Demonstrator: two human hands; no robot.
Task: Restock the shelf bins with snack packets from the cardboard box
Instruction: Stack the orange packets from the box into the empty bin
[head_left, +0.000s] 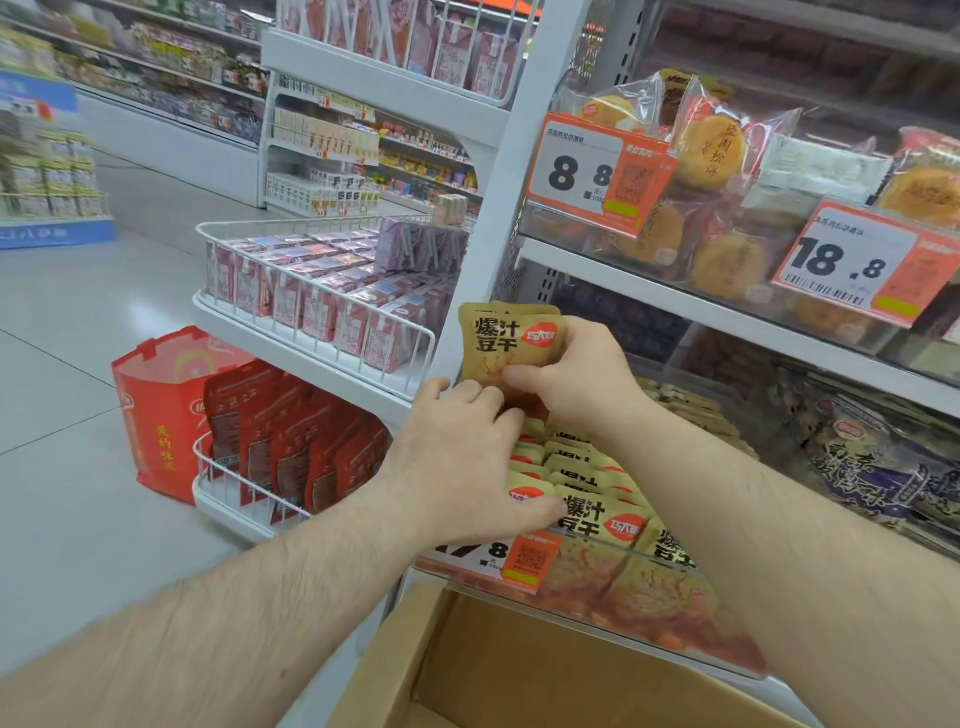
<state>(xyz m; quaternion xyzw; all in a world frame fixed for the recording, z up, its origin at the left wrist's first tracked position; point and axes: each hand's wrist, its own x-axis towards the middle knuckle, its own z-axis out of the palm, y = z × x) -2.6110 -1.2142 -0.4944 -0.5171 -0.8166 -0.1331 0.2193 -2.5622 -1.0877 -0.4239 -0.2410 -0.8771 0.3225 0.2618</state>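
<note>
A small stack of tan snack packets (491, 338) with black lettering stands upright above the clear shelf bin (597, 587). My right hand (576, 374) pinches the stack from the right, thumb on its front. My left hand (467, 457) reaches in from the left; its fingers touch the stack's lower edge and its thumb lies over the packets in the bin. The bin holds several rows of the same tan packets (587, 467). The open cardboard box (519, 670) sits below the bin at the bottom of the view; its visible inside shows bare cardboard.
A white upright post (498, 208) stands just left of the bin. Left of it are wire baskets of pink boxes (322, 301) and red pouches (291, 441), and a red bag (156, 405) on the floor. Bins of round cakes with price tags (587, 171) sit above.
</note>
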